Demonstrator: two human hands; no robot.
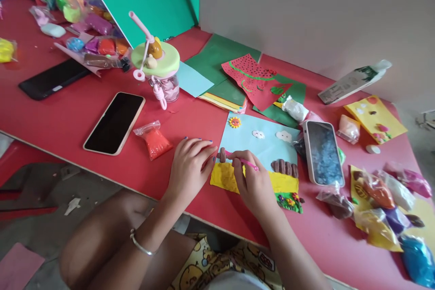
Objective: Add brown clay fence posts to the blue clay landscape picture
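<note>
A light blue card (265,142) lies near the front edge of the red table (68,113). It bears a clay sun, two white clouds, brown clay lumps, a yellow clay strip and small flowers. My right hand (253,183) grips a thin pink tool (243,161) whose tip touches a brown clay piece (222,155) at the card's left edge. My left hand (190,167) rests flat on the table beside that edge, fingers spread, holding nothing.
A phone (115,122) and a red clay bag (154,140) lie left of my hands, another phone (322,152) to the right. Several clay bags (377,199) crowd the right side. A lidded jar (159,70), coloured papers (234,77) and a green board (152,2) stand behind.
</note>
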